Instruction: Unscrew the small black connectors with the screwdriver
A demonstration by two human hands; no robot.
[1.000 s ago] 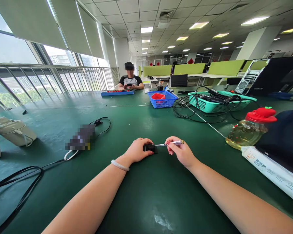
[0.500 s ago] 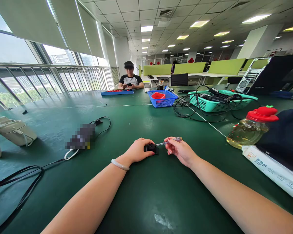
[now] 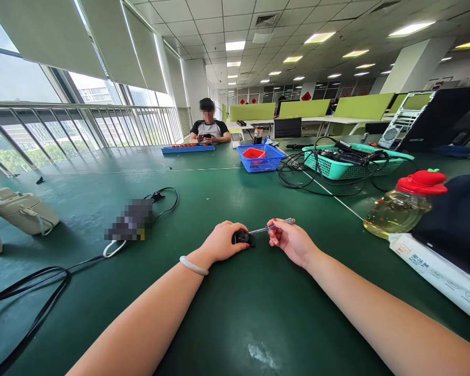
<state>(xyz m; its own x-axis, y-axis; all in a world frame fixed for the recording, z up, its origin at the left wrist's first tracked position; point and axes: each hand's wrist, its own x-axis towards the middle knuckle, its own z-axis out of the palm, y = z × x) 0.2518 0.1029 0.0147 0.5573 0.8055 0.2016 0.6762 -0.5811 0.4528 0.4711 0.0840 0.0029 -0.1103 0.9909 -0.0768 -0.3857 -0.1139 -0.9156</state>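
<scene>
Far left, near edge of the green table (image 3: 227, 318): a beige pouch (image 3: 23, 211) lying on its side, with black straps (image 3: 27, 292) trailing toward the near left corner. Right of the pouch, a blurred dark object (image 3: 131, 222) with a black cable (image 3: 166, 201) looping off its far end and a white cord (image 3: 112, 249) at its near end.

Centre, near: left hand (image 3: 221, 242), pale bangle (image 3: 193, 265) on the wrist, rests on the table with fingers curled over a small black part (image 3: 243, 238) — holding it down against the tabletop. The part sits on the table between the two hands, mostly covered on its left side.

Just right of it: right hand (image 3: 288, 240), fingers pinched around a slim screwdriver (image 3: 272, 226); the metal tip points left and meets the black part, the handle end angles up and to the right.

Far centre: a person (image 3: 209, 128) seated at the table's far side, a long blue tray (image 3: 188, 149) in front of them, and a blue basket (image 3: 260, 158) to its right.

Far right: a teal basket (image 3: 356, 162) full of black cables — some spill onto the table. Nearer right: a clear bottle (image 3: 403, 206) of yellowish liquid with a red lid, lying tilted, beside a white box (image 3: 434, 274) and a dark cloth (image 3: 458, 219).
</scene>
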